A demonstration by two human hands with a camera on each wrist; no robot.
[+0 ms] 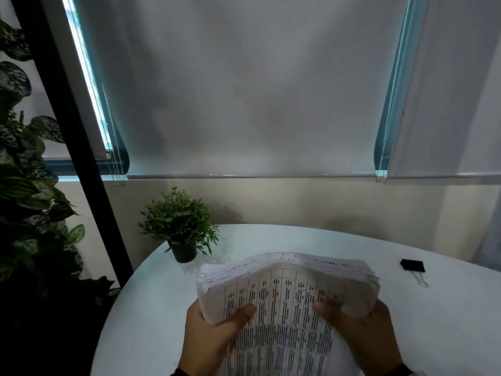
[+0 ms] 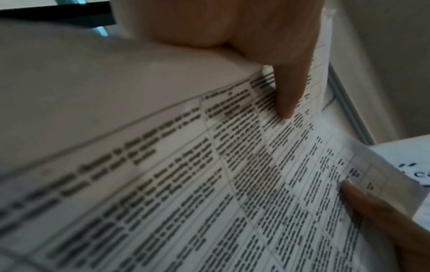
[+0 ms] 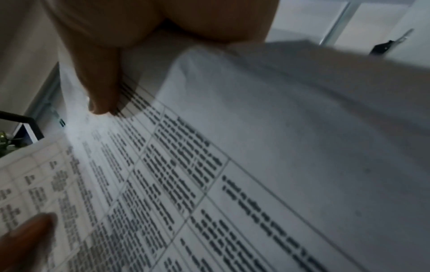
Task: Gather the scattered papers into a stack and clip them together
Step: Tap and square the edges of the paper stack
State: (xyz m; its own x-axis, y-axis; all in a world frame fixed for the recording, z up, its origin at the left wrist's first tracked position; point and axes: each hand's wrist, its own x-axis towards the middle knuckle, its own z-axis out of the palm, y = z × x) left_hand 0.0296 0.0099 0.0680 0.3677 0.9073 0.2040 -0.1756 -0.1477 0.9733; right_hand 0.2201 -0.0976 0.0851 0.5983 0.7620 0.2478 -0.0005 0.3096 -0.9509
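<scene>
A thick stack of printed papers (image 1: 282, 299) with tables of text is held up above the round white table (image 1: 151, 308), its top edge uneven. My left hand (image 1: 217, 324) grips the stack's left side, thumb on the front sheet. My right hand (image 1: 355, 321) grips the right side the same way. In the left wrist view my left hand (image 2: 267, 60) has its thumb pressed on the stack of papers (image 2: 209, 184). In the right wrist view my right hand (image 3: 102, 73) does likewise on the stack of papers (image 3: 256, 147). A black binder clip (image 1: 412, 266) lies on the table at the right, seen also as the binder clip (image 3: 384, 47).
A small potted plant (image 1: 180, 226) stands on the table's far left edge. A leafy plant (image 1: 24, 185) and a black post (image 1: 65, 126) rise at the left. Grey roller blinds (image 1: 249, 90) cover the window behind.
</scene>
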